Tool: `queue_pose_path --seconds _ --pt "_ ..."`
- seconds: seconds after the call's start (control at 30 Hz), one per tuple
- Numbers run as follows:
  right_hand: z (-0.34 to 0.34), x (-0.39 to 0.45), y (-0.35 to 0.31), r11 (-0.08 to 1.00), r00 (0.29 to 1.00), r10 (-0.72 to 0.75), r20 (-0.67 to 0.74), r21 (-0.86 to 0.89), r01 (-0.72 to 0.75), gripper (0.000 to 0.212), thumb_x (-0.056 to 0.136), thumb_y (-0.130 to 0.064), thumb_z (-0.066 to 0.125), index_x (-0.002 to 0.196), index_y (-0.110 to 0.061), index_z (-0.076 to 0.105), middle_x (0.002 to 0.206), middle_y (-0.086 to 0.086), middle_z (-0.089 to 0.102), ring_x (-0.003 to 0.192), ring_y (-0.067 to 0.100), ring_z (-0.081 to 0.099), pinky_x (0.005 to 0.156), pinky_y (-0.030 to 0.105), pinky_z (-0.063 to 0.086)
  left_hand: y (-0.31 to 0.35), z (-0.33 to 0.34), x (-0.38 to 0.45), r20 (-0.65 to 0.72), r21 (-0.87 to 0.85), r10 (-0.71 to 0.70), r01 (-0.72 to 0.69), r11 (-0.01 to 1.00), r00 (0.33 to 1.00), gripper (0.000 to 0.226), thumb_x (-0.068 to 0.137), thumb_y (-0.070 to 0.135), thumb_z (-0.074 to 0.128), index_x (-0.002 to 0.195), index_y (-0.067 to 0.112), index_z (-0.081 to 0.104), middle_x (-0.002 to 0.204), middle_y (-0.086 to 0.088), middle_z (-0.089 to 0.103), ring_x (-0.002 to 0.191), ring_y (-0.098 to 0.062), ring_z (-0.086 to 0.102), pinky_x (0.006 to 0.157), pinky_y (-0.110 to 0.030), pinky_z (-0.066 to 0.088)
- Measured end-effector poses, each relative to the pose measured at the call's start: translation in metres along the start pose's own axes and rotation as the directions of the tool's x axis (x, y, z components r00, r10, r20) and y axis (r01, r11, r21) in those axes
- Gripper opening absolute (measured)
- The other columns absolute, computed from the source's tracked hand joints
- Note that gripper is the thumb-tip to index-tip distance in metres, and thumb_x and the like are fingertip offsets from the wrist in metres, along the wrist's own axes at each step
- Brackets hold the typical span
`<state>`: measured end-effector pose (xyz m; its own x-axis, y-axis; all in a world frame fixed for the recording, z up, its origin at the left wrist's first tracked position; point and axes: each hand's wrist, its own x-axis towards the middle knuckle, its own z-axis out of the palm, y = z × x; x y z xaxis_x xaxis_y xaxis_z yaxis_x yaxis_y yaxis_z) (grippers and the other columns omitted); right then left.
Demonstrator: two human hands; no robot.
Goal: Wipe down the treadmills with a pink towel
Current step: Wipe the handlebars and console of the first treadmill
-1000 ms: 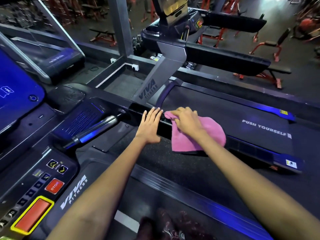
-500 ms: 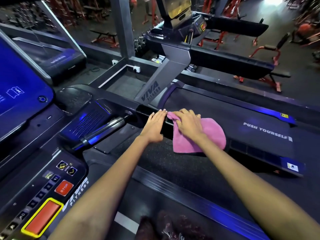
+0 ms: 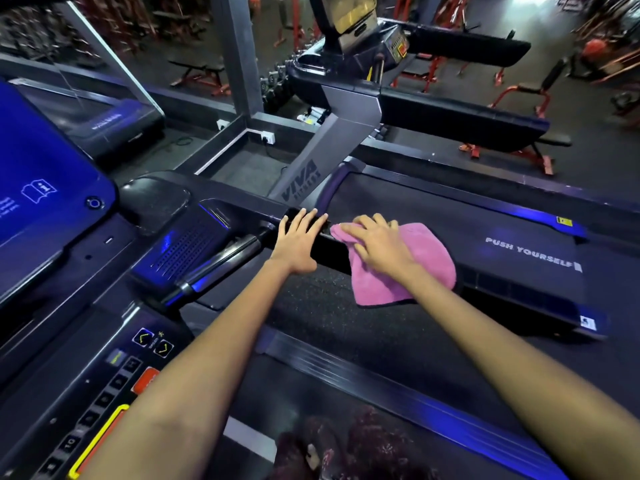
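Note:
A pink towel (image 3: pixel 426 268) is draped over the black side handrail (image 3: pixel 330 252) of the treadmill I stand on. My right hand (image 3: pixel 377 245) lies on top of the towel with fingers spread and slightly bent, pressing it onto the rail. My left hand (image 3: pixel 299 242) rests flat on the bare rail just left of the towel, fingers straight and pointing away from me. Beyond the rail lies the neighbouring treadmill's belt (image 3: pixel 467 233), marked PUSH YOURSELF.
The console (image 3: pixel 104 375) with a red stop button and a blue screen (image 3: pixel 38 181) fills the left. A grey VIVA upright (image 3: pixel 311 174) rises behind the rail. Another treadmill console (image 3: pixel 363 39) and red gym benches (image 3: pixel 519 95) stand further back. My feet (image 3: pixel 346 448) are on the belt.
Both hands have stayed on the rail; the right hand with the towel has shifted only slightly along it. The view has tilted a little, so everything sits lower in frame.

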<state>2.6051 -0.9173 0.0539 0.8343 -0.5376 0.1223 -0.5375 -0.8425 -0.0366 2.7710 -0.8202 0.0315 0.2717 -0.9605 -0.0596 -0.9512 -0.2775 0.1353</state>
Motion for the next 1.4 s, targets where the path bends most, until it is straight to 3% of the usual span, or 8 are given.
queue_pose_path --seconds 0.13,0.33,0.57,0.8,0.93,1.03,1.23,1.4 --pt "-0.006 -0.013 0.027 0.987 0.990 -0.139 0.034 0.088 0.136 0.042 0.090 -0.024 0.054 0.132 -0.029 0.052 0.125 0.002 0.053 0.109 0.024 0.044 0.082 0.038 0.035 -0.003 -0.002 0.000 -0.002 0.024 -0.012 0.012 1.000 1.000 0.099 0.072 0.016 0.061 0.150 0.013 0.001 0.158 0.002 0.003 0.145 -0.015 -0.002 0.115 -0.044 0.000" --pt "-0.008 0.026 0.004 0.974 0.990 0.132 0.059 0.180 -0.140 0.039 0.092 -0.023 0.049 0.130 -0.030 0.053 0.119 0.004 0.055 0.112 0.027 0.047 0.090 0.043 0.040 -0.003 -0.005 0.000 -0.002 -0.031 -0.013 0.013 0.999 1.000 0.095 0.073 0.012 0.060 0.150 0.013 0.004 0.157 0.002 0.007 0.145 -0.014 0.000 0.115 -0.043 0.001" --pt "0.000 0.012 0.011 0.960 0.971 -0.240 0.027 0.159 0.232 0.041 0.089 -0.025 0.056 0.129 -0.033 0.055 0.129 -0.005 0.052 0.109 0.021 0.043 0.079 0.034 0.030 -0.009 -0.009 0.004 -0.036 -0.190 -0.018 0.011 0.982 0.999 0.086 0.071 0.003 0.056 0.148 0.019 0.020 0.154 0.006 0.021 0.143 -0.012 0.010 0.113 -0.035 0.005" --pt "0.000 0.047 -0.008 0.951 0.996 0.071 0.052 0.297 -0.083 0.036 0.090 -0.023 0.049 0.124 -0.032 0.058 0.115 0.002 0.055 0.111 0.025 0.046 0.085 0.039 0.035 -0.008 -0.009 0.009 -0.078 -0.282 -0.065 0.040 0.959 0.995 0.082 0.068 -0.005 0.052 0.143 0.020 0.032 0.150 0.007 0.030 0.141 -0.013 0.017 0.108 -0.029 0.008" --pt "-0.001 0.039 -0.011 0.984 0.992 -0.112 0.057 0.145 0.103 0.041 0.092 -0.029 0.046 0.133 -0.035 0.049 0.129 -0.004 0.049 0.112 0.022 0.043 0.086 0.039 0.033 -0.010 -0.007 0.011 -0.097 -0.343 -0.093 0.055 0.938 0.991 0.079 0.068 -0.006 0.053 0.141 0.020 0.036 0.147 0.006 0.036 0.140 -0.014 0.021 0.103 -0.022 0.008" --pt "0.000 0.022 0.010 0.980 0.983 -0.166 0.082 0.127 0.155 0.044 0.092 -0.030 0.046 0.135 -0.039 0.045 0.136 -0.009 0.044 0.113 0.022 0.044 0.087 0.038 0.037 -0.008 -0.007 0.011 -0.112 -0.333 -0.100 0.057 0.941 0.989 0.080 0.069 -0.006 0.054 0.142 0.020 0.034 0.148 0.005 0.034 0.140 -0.013 0.020 0.101 -0.019 0.006" --pt "0.004 0.057 0.005 0.915 0.996 0.053 0.067 0.397 -0.075 0.037 0.089 -0.018 0.047 0.119 -0.032 0.062 0.112 0.004 0.061 0.106 0.029 0.056 0.083 0.037 0.045 -0.008 -0.002 0.009 -0.111 -0.369 -0.171 0.119 0.922 0.979 0.092 0.067 -0.007 0.055 0.148 0.013 0.016 0.157 0.000 0.011 0.146 -0.016 0.001 0.113 -0.030 -0.001" --pt "0.005 0.054 -0.008 0.964 0.987 -0.154 0.048 0.225 0.139 0.042 0.091 -0.023 0.047 0.131 -0.034 0.051 0.129 -0.004 0.051 0.112 0.023 0.046 0.088 0.037 0.037 -0.016 0.006 0.006 -0.138 -0.297 -0.244 0.195 0.935 0.960 0.093 0.068 -0.002 0.058 0.149 0.011 0.013 0.158 0.001 0.009 0.146 -0.015 -0.001 0.114 -0.036 -0.004"
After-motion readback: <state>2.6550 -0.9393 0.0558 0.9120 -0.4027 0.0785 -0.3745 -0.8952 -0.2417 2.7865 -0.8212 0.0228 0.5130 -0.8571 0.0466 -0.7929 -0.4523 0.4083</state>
